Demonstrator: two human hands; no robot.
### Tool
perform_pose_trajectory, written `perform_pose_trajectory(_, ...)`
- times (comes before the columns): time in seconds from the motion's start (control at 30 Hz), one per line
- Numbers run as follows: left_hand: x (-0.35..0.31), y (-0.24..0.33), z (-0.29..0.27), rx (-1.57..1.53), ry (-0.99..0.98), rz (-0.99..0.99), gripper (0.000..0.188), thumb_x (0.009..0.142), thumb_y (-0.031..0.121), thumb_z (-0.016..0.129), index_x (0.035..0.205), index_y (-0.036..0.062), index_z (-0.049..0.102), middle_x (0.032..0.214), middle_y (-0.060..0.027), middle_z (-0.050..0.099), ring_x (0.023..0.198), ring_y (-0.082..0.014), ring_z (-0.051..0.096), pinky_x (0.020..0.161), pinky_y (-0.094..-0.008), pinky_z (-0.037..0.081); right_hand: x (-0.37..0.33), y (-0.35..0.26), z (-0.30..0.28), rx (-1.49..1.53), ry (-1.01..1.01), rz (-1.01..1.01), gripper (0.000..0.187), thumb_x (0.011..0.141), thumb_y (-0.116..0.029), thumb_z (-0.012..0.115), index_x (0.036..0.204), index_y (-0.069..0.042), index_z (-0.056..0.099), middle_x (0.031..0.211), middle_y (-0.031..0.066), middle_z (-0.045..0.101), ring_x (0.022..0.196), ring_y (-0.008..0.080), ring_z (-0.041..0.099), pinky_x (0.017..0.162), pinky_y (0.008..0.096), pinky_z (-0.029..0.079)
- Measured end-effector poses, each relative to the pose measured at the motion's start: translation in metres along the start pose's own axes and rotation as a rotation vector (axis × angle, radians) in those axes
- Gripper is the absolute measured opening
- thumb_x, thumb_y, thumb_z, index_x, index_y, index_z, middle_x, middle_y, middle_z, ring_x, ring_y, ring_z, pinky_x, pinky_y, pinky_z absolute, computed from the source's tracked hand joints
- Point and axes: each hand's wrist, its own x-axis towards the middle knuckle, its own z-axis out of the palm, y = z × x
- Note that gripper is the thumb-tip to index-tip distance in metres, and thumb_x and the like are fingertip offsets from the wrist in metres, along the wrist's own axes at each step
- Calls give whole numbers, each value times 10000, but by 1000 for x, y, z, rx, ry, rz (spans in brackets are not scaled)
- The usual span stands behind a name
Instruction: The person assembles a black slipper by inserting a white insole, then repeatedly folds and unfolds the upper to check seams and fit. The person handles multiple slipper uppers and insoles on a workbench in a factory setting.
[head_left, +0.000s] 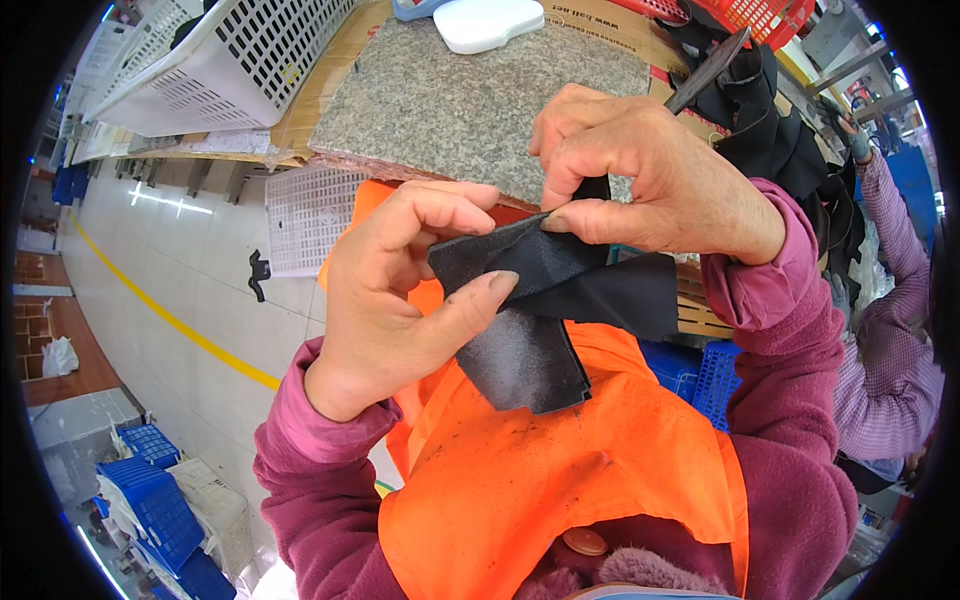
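Observation:
Both hands hold a folded black piece of fabric or leather (620, 295) above my lap. My left hand (400, 280) pinches its left end, the thumb lying across the front. With thumb and forefinger, my right hand (640, 180) grips the upper edge near the middle. One flap (525, 365) hangs down, its dark face dusted whitish, and another stretches out to the right. A hammer-like tool (708, 72) with a dark, flat end shows behind my right hand; I cannot tell whether it rests on the pile there.
Beyond my hands lies a speckled stone slab (430, 110) on the bench, bearing a white plastic piece (488, 24). A white crate (230, 70) stands at the left, and black pieces (780, 140) pile up at the right. Another person's checked sleeve (895, 220) shows at far right.

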Motion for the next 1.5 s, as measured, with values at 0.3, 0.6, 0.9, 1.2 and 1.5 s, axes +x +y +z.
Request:
perform_pose_trajectory(0.3,0,7,8,450,117,135,157,766,7,756,884,-1,653,1043,-167,668,934,-227,664,784,-315,522,-1,-3,0,-10,2,10,113,747,-70,733,767,-17,635,859,119,587,896,280,584,749,361,463)
perform_pose_trajectory(0.6,-2,2,11,277,189,68,103,806,0,741,827,-6,640,946,-134,694,826,-174,663,720,-275,508,-2,-2,0,14,6,-8,110,761,-65,725,778,-16,628,861,106,587,883,275,577,747,362,459)
perform_pose_trajectory(0.9,-2,4,10,344,173,86,124,812,11,769,818,-15,648,903,-130,705,769,-143,656,677,-257,508,-4,2,2,1,-68,19,126,803,-97,719,845,-15,634,901,97,605,944,297,566,823,388,452)
perform_pose_trajectory(1.2,-5,5,5,111,239,-41,77,859,4,735,853,-21,662,915,-133,706,795,-113,652,696,-244,518,-12,-4,17,-201,258,-8,358,824,-187,747,1157,-81,672,1245,92,630,1358,354,438,1089,456,363)
perform_pose_trajectory(1.5,-10,5,3,212,176,27,88,874,1,719,859,-20,635,962,-129,683,794,-100,621,703,-229,500,-8,-2,29,-140,104,-7,170,827,-160,737,981,-105,694,994,26,649,1240,318,537,1017,517,341)
